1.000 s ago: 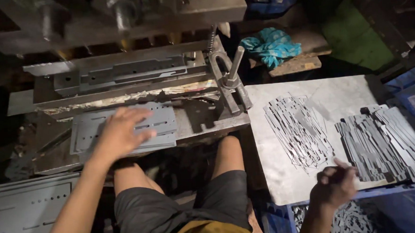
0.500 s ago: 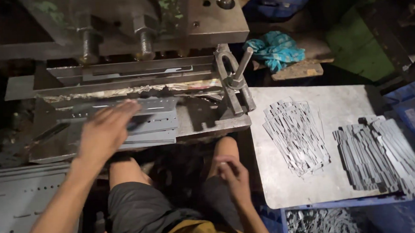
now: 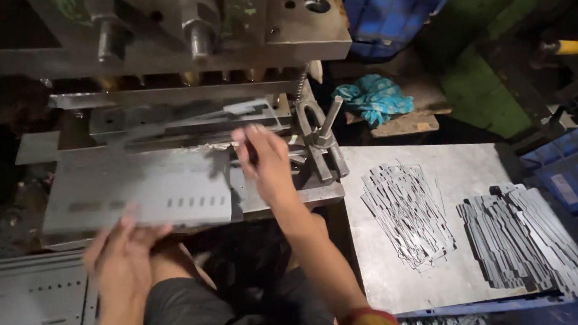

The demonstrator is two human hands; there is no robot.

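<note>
My left hand (image 3: 123, 251) grips the near edge of a flat grey metal sheet (image 3: 139, 190) with a row of small slots. The sheet lies across the lower bed of a stamping press (image 3: 168, 122). My right hand (image 3: 266, 162) reaches over the sheet's right end toward the press die, fingers curled around a thin dark tool or strip; what it is cannot be made out. The press's upper block (image 3: 183, 29) with two guide posts hangs above the die.
A steel table (image 3: 460, 167) at the right carries a pile of thin punched metal strips (image 3: 407, 212) and a second darker stack (image 3: 524, 239). More punched sheets (image 3: 26, 308) lie at lower left. A teal rag (image 3: 373, 99) and blue crates (image 3: 566, 168) sit behind.
My right hand came from the strips on the table, across my lap, up to the press die. My left hand slid back from on top of the sheet to its near edge.
</note>
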